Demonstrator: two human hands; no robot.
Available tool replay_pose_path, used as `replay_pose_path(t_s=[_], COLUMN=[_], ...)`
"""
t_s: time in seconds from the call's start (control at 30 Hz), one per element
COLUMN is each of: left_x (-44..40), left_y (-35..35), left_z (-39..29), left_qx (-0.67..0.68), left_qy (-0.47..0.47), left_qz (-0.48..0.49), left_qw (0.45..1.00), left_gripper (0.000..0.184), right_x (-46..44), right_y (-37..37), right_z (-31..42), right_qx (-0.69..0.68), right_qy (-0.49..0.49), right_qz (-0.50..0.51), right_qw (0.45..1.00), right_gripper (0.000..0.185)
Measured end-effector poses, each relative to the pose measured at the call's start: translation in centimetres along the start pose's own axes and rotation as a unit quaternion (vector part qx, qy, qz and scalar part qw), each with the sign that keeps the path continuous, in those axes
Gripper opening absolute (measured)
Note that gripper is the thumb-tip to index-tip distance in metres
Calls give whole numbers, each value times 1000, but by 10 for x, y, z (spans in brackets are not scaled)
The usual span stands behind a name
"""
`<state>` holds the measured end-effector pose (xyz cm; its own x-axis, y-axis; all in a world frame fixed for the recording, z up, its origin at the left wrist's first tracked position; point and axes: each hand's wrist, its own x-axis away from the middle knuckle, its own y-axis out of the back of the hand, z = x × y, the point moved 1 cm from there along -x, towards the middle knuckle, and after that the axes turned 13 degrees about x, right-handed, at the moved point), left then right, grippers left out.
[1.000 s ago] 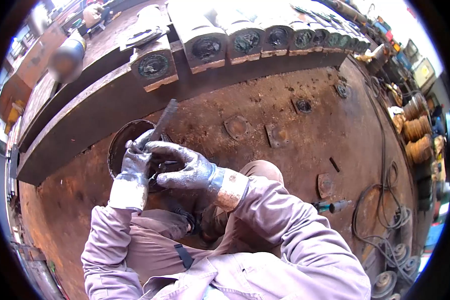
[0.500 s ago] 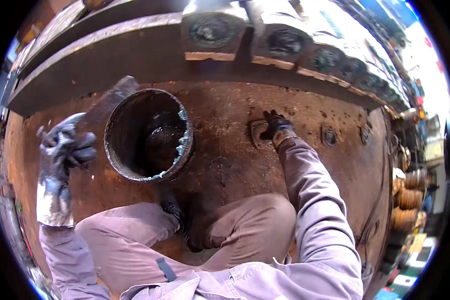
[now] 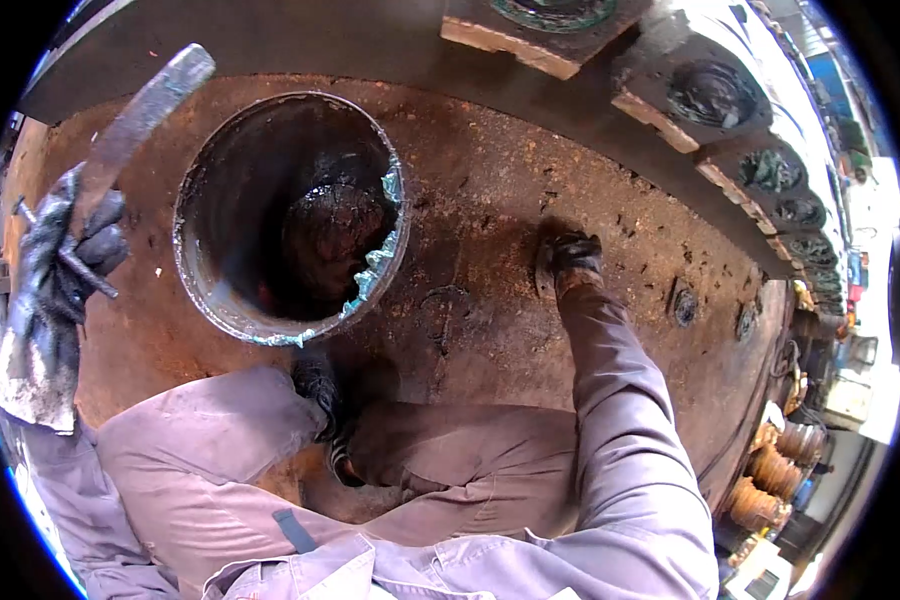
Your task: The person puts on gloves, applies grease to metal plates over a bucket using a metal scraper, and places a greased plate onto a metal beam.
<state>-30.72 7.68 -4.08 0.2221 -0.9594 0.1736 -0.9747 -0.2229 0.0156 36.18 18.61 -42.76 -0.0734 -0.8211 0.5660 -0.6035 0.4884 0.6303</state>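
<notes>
My left hand [image 3: 55, 265], in a dark, greasy glove, is closed around a flat metal scraper blade [image 3: 150, 115] that points up and to the right. A thin metal rod [image 3: 88, 272] crosses the fingers of the same hand. Between my hands stands a large open metal drum [image 3: 192, 250] with blue-green grease smeared on its right rim; its inside is dark and wet. My right hand [image 3: 576, 258], also in a dark glove, has its fingers bent over a small dark plate [image 3: 545, 268] on the floor. Most of that plate is hidden by the hand.
Two small square pieces, one [image 3: 682, 303] and another [image 3: 747, 320], lie to the right on the rusty floor [image 3: 480, 200]. A dark beam [image 3: 330, 45] runs along the back. Blocks with greasy round ends [image 3: 712, 93] line the upper right. Rusty coils [image 3: 775, 470] stand at far right.
The view has turned and come nearer the drum. My left hand's blade now points up, away from the drum rim. My right hand's fingers have gone from spread over the plate to closed at it.
</notes>
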Motion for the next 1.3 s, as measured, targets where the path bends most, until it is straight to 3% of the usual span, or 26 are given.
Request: replay_pose_path(t_s=[0.2,0.3,0.33,0.4,0.43,0.53,0.8,0.87,0.9,0.93,1.0,1.03,1.07,1.13,1.2,1.23,1.27,1.3], left_x=[8,17,21,25,26,26,32,27,23,15,-5,-13,-19,-15,-9,-12,-15,-23], left_y=[-16,-17,-14,-11,-10,-10,-7,-12,-16,-21,-34,-37,-42,-46,-44,-41,-38,-28], left_z=[-1,-6,-7,-10,-10,-7,-10,-8,-7,-4,-1,1,4,8,10,11,13,18], left_qx=[43,39,38,33,31,31,44,58,68,81,109,124,142,147,150,153,155,185], left_qy=[7,4,1,2,3,7,22,29,34,41,64,71,80,79,73,72,71,96], left_qz=[20,13,10,5,1,-1,22,39,54,72,139,168,188,144,33,9,-14,64], left_qw=[999,999,999,999,1000,1000,999,997,996,993,982,975,969,975,985,986,985,976], left_gripper=[57,57,57,57,57,57,56,56,56,57,57,57,57,54,49,47,46,46], right_x=[20,27,17,10,13,-13,17,28,46,56,91,109,124,155,202,199,168,137], right_y=[-19,15,18,22,19,-13,-10,-27,-36,-44,-46,-46,-49,-56,-28,-39,-82,-127], right_z=[0,10,10,7,12,10,10,11,10,6,12,17,13,9,8,18,25,33], right_qx=[-31,-104,-106,-139,-70,-42,69,-5,-10,-4,-28,-166,-162,-201,-224,-554,-647,-722], right_qy=[4,-35,-29,-15,-45,-15,-26,-20,-21,-25,-4,-87,-95,-71,-29,-80,-145,-201], right_qz=[-11,-57,-63,-17,-56,-119,-94,-233,-380,-381,-488,-486,-484,-463,-411,-391,-400,-422], right_qw=[999,992,992,990,995,992,993,972,925,924,872,853,854,861,883,731,633,510], right_gripper=[106,77,77,65,64,54,58,73,61,61,36,37,37,32,26,19,14,11])
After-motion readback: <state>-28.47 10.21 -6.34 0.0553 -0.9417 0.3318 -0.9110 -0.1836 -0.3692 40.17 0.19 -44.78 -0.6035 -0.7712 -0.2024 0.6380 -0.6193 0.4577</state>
